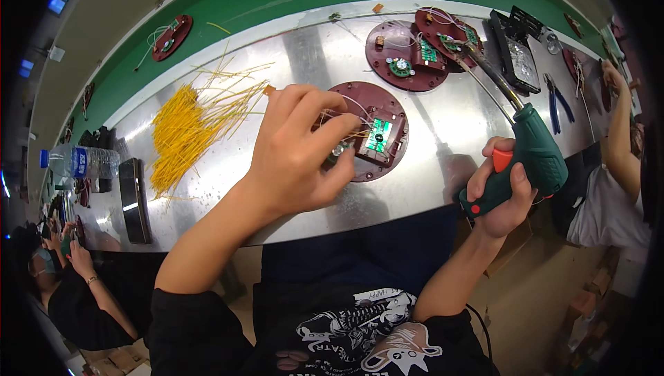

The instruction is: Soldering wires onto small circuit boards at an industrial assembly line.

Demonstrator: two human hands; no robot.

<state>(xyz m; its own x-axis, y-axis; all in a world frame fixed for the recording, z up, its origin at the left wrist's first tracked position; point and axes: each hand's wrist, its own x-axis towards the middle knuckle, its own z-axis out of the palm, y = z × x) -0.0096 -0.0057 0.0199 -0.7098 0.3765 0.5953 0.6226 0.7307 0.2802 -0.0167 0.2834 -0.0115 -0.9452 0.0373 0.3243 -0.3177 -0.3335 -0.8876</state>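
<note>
My right hand (503,186) grips a green soldering gun (536,148) with a red trigger. Its metal tip and a thin feed tube point up and left, toward a dark red round plate (434,22) at the back. My left hand (297,151) is bent over another dark red round plate (387,103), fingers closed near its green circuit board (379,135). Thin yellowish and white wires show by those fingertips, and a small shiny round part (337,149) sits between them. Exactly what the fingers pinch is hidden.
A heap of yellow wires (180,134) lies left of my left hand. Beyond it are a phone (133,199) and a water bottle (83,161). Another red plate (394,65), a black tray (515,54) and blue pliers (557,103) lie rightward. People sit at both sides.
</note>
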